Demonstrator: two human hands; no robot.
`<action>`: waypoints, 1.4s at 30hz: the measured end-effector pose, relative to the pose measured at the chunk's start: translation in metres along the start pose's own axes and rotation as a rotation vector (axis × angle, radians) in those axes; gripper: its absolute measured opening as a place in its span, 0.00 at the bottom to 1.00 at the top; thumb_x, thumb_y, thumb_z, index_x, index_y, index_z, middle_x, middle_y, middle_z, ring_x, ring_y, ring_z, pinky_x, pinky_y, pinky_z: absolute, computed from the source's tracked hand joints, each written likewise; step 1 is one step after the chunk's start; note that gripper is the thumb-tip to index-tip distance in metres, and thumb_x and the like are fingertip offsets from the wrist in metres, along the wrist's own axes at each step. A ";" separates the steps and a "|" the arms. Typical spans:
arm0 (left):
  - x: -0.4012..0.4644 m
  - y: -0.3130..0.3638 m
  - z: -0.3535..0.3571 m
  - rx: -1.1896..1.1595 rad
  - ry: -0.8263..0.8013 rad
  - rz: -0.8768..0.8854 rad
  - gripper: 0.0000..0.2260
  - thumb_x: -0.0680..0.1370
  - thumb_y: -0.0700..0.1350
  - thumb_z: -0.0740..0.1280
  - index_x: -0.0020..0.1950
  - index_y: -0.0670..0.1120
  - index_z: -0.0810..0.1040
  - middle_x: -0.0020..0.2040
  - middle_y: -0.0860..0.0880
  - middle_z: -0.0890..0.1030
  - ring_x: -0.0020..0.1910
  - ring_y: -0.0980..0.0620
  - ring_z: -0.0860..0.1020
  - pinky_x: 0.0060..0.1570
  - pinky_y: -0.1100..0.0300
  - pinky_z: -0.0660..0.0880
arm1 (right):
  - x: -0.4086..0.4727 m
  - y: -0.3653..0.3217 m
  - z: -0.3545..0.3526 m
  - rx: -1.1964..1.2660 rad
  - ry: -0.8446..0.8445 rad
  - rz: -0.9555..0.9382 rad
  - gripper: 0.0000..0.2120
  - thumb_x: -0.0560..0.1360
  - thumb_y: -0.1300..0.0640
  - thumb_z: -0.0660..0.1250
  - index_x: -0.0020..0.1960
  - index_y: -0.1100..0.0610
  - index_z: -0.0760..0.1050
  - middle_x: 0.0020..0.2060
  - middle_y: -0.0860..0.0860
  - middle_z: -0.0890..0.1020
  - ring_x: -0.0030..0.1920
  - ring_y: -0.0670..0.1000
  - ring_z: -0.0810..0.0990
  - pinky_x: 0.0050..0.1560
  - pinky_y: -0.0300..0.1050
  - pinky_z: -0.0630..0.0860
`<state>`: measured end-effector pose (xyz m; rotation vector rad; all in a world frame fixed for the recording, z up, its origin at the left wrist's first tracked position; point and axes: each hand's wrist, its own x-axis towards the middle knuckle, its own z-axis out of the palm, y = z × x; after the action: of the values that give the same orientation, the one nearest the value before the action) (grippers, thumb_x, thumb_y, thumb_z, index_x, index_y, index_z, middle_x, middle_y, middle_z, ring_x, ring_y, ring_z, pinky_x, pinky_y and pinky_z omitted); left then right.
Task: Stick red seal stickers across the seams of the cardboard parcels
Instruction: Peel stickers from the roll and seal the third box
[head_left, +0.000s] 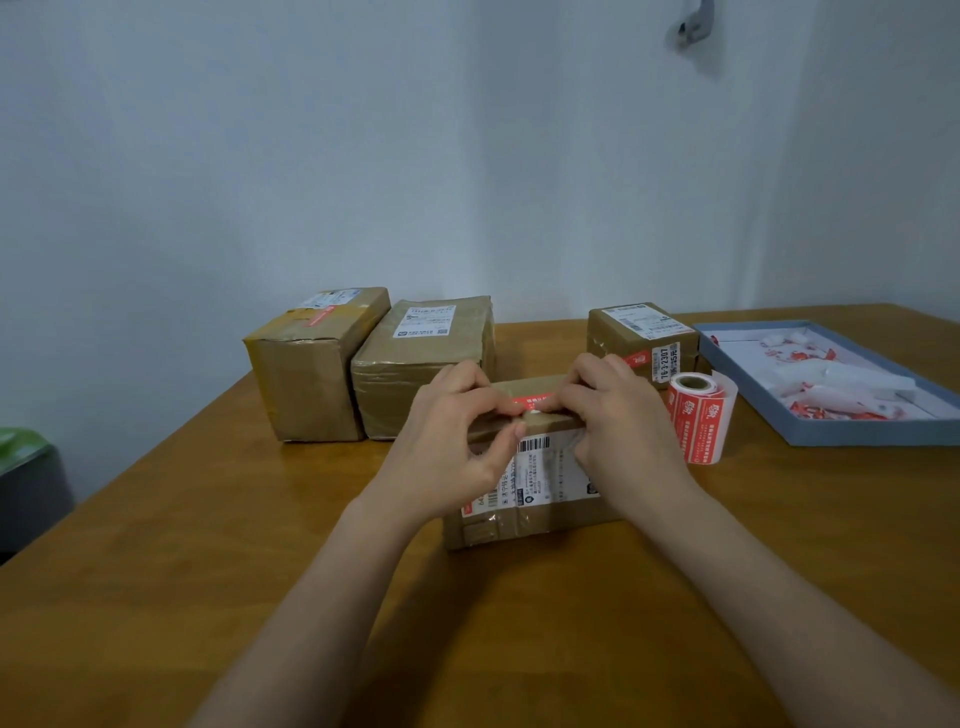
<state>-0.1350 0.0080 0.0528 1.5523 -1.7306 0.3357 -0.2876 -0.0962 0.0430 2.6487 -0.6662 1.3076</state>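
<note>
Both forearms reach to the nearest parcel (530, 467), where the left hand (457, 441) and right hand (618, 421) each close a pinching grip on the red seal sticker (535, 401), seemingly half-stuck between them over the seam; uneven pressing could wrinkle it.

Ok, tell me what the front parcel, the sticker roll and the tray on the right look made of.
Front parcel: brown cardboard under glossy clear tape, judging by wrinkled glare. Sticker roll: red printed labels, probably paper, wound on a brown, seemingly cardboard core. Blue-grey tray: matte, likely paperboard, with thin straight walls.
</note>
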 end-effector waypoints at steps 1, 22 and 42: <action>0.000 0.000 -0.001 -0.012 0.001 -0.004 0.17 0.74 0.55 0.64 0.52 0.46 0.84 0.44 0.52 0.73 0.46 0.54 0.72 0.45 0.57 0.73 | -0.001 0.001 -0.002 0.016 -0.002 -0.005 0.16 0.61 0.70 0.75 0.45 0.57 0.83 0.38 0.51 0.76 0.40 0.54 0.73 0.37 0.45 0.67; -0.003 0.000 -0.007 -0.001 -0.052 -0.107 0.10 0.75 0.52 0.70 0.49 0.46 0.75 0.50 0.52 0.71 0.48 0.57 0.73 0.44 0.67 0.74 | -0.009 0.005 -0.018 -0.010 0.006 0.252 0.10 0.74 0.64 0.63 0.50 0.59 0.82 0.46 0.53 0.82 0.50 0.51 0.75 0.47 0.41 0.70; -0.002 0.027 0.011 0.503 -0.152 -0.028 0.25 0.76 0.54 0.67 0.72 0.49 0.70 0.70 0.52 0.73 0.70 0.54 0.70 0.72 0.56 0.62 | -0.011 -0.009 -0.029 -0.155 -0.327 0.001 0.29 0.69 0.48 0.60 0.68 0.55 0.72 0.66 0.51 0.75 0.67 0.50 0.72 0.71 0.51 0.61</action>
<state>-0.1644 0.0084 0.0515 1.9976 -1.8279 0.6956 -0.3107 -0.0760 0.0535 2.7536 -0.7711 0.7896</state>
